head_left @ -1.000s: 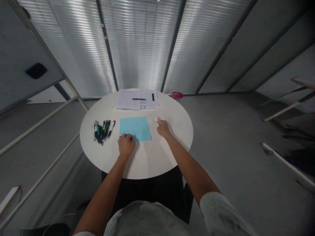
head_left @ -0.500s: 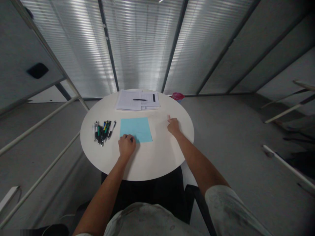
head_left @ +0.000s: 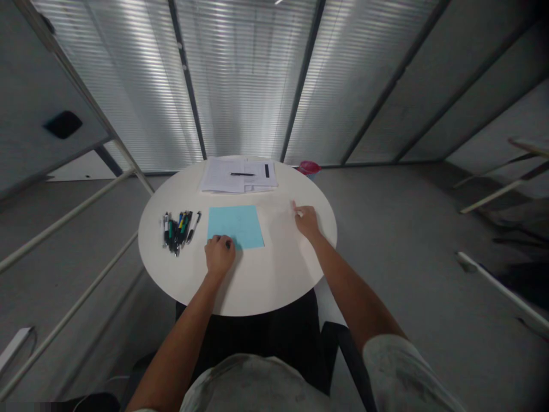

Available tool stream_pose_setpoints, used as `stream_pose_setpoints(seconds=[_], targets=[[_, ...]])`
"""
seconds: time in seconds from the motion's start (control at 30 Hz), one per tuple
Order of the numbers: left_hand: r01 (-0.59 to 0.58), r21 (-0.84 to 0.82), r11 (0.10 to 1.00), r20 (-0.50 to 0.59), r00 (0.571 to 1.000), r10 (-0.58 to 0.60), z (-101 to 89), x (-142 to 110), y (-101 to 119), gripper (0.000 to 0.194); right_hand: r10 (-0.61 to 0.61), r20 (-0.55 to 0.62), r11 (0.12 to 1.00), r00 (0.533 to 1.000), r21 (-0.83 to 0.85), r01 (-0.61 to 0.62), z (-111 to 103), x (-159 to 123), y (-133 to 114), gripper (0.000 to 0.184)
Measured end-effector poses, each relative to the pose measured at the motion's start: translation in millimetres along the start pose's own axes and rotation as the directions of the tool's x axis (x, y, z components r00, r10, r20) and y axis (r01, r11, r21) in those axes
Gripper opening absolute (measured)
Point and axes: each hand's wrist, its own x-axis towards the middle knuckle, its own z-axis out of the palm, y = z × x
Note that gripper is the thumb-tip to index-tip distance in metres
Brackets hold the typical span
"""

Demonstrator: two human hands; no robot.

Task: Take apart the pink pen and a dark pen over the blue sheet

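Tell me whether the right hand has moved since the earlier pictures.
Yes: the right hand has moved rightward, farther from the blue paper sheet.

The left hand half-hides a dark item, the right hand a white item; print on the papers is too small to read.

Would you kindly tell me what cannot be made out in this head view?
Head view:
Pale item at the right hand: too small to identify.
Writing on the papers: too small to read.
Blue sheet's near edge: partly hidden by the left hand.
Pens: lower ones hidden by upper ones.
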Motion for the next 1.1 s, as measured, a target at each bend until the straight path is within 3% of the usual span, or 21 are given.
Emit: stream_pose_setpoints(seconds=[0.13,0.23,0.3,0.4,0.47,0.53,0.7,0.87,1.1], targets=[[-0.001,0.001,1.000,-0.002,1.000,0.001,0.1,0,1,0.025,-0.044,-0.137,0.986,0.990,0.154,0.065,-8,-32,-26,0.030],[-0.006,-0.008,1.000,-0.012,1.000,0.006,1.9,-2,2,0.024,-0.074,-0.068,0.957,0.995,0.275,0.090,0,-65,-52,0.030],[-0.008,-0.018,1.000,-0.016,1.000,0.007,2.4,-4,3,0.024,-0.083,0.009,0.969,0.997,0.235,0.079,8,-84,-66,0.030],[-0.034,-0.086,0.996,0.004,0.999,0.035,-3.8,-1,2,0.024,-0.185,0.129,0.982,0.974,0.005,0.186,14,-99,-79,0.024],[-0.071,-0.178,0.982,0.015,0.997,0.074,-14.9,6,-2,0.026,-0.189,0.150,0.978,0.971,-0.064,0.200,14,-101,-82,0.023],[-0.054,-0.182,0.982,-0.047,0.998,0.046,-30.2,16,-9,0.028,-0.184,0.165,0.978,0.969,-0.067,0.197,12,-99,-82,0.022],[0.074,0.126,0.989,-0.036,0.997,-0.070,-59.7,34,-30,0.038,-0.172,0.164,0.984,0.971,-0.007,0.176,12,-93,-75,0.023],[0.215,0.310,0.926,-0.105,0.976,-0.191,-59.7,29,-45,0.039,-0.160,0.169,0.987,0.973,0.007,0.161,15,-94,-73,0.023],[0.274,0.345,0.898,-0.014,0.958,-0.287,-55.0,28,-51,0.035,-0.157,0.160,0.988,0.975,0.021,0.156,13,-94,-72,0.023]])
